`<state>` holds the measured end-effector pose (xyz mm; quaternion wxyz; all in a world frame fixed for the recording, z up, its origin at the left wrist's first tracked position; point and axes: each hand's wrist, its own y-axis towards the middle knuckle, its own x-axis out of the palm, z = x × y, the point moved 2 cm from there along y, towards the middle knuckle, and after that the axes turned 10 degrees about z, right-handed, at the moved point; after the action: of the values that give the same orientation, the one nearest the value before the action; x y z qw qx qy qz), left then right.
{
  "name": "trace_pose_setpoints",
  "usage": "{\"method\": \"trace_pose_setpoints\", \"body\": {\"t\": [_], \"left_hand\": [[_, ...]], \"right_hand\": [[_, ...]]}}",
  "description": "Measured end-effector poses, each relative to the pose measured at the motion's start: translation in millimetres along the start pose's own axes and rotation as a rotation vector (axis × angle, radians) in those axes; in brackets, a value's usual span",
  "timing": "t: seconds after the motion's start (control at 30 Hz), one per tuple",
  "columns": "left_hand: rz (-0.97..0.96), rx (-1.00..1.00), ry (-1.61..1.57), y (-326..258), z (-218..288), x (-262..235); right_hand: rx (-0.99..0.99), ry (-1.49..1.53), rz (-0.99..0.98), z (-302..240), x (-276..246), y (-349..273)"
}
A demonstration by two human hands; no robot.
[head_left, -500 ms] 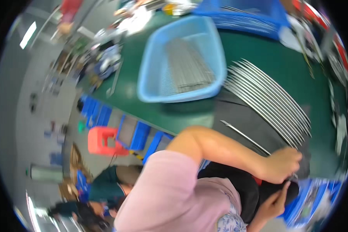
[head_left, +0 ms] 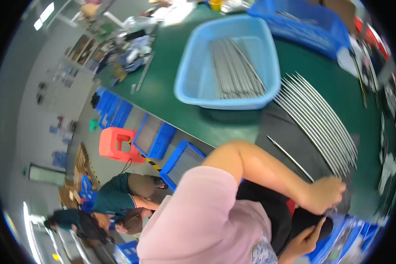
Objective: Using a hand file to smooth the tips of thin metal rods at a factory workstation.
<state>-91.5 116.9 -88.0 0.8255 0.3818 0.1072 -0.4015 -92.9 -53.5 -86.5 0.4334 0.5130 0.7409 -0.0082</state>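
A thin metal rod [head_left: 290, 157] with a tapered tip slants across the dark mat [head_left: 273, 127], and its near end runs into my left hand [head_left: 325, 196]. That hand is closed round the rod at the table's near edge. Just below it is my right hand [head_left: 301, 242], its fingers stretched out and apart beside dark cloth over my lap. I see nothing held in it, though part of the hand is hidden. Several similar metal rods [head_left: 319, 125] lie side by side in a slanting row on the mat and green table, beyond my left hand.
A light blue basket [head_left: 187, 88] holding a bundle of thin grey rods stands on the green table [head_left: 163, 103]. Behind it sits a darker blue basket [head_left: 303, 31]. Blue bins [head_left: 163, 143] and a red stool [head_left: 114, 145] are left. Another person [head_left: 127, 193] bends at lower left.
My view has shifted, so the basket and table appear farther right. My right hand sits slightly farther from my left hand. The left hand stays closed on the rod.
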Motion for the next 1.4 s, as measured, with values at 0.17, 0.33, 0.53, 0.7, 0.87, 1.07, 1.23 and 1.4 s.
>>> {"method": "trace_pose_setpoints", "body": {"t": [0.17,0.33,0.53,0.7,0.87,1.07,1.23,1.4], "left_hand": [[0.019,0.076,0.006,-0.3,-4.8,-58.8],[-0.048,-0.018,-0.002,11.2,-2.4,-53.9],[-0.089,-0.072,-0.068,4.3,0.3,-45.5],[-0.08,-0.07,-0.043,4.0,4.9,-45.0],[-0.081,-0.082,-0.051,6.4,-0.9,-48.7],[-0.068,-0.063,-0.057,7.9,-0.4,-49.5],[-0.094,-0.055,-0.028,8.7,0.1,-50.1],[-0.094,-0.022,-0.037,10.0,-3.5,-49.8]], "right_hand": [[-0.129,0.081,0.048,-41.7,40.4,37.8],[-0.128,0.0,-0.007,-31.2,8.3,16.8],[-0.183,-0.061,-0.067,-31.2,4.3,34.8],[-0.195,-0.055,-0.008,-22.3,10.3,34.2],[-0.133,-0.075,-0.112,-28.9,-4.8,13.6],[-0.242,0.015,0.137,-20.8,24.8,26.5],[-0.218,-0.037,0.044,-21.9,22.5,22.3],[-0.238,-0.044,0.141,-16.5,31.2,4.5]]}}
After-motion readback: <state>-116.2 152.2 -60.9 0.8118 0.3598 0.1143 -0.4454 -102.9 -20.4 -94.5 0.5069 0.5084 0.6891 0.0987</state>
